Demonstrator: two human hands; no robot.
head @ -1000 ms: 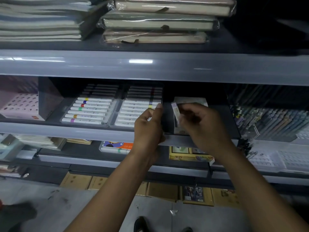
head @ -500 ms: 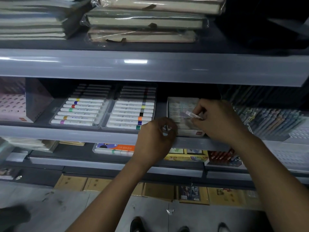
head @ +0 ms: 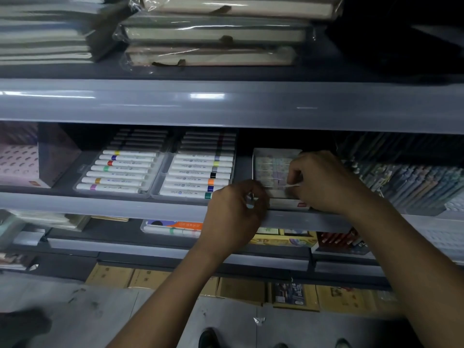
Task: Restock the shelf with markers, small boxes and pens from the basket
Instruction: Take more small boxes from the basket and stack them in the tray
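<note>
The right hand [head: 324, 182] covers the 3 o'clock half of the display box [head: 272, 169], and the pale thin item [head: 292, 185] at its fingertips is too blurred to name. The left hand [head: 236, 214] curls over something small that cannot be made out. Print on the markers [head: 198, 175] is too small to read. Toward 12 o'clock the wrapped notebooks [head: 213, 33] run past the frame's edge. At 6 o'clock, shoes [head: 208, 339] are cut off.

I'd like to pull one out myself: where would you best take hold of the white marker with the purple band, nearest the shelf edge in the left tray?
Grip the white marker with the purple band around its plain barrel, coming from above and the front. It lies flat in the clear plastic tray, nearest the open shelf edge.
</note>
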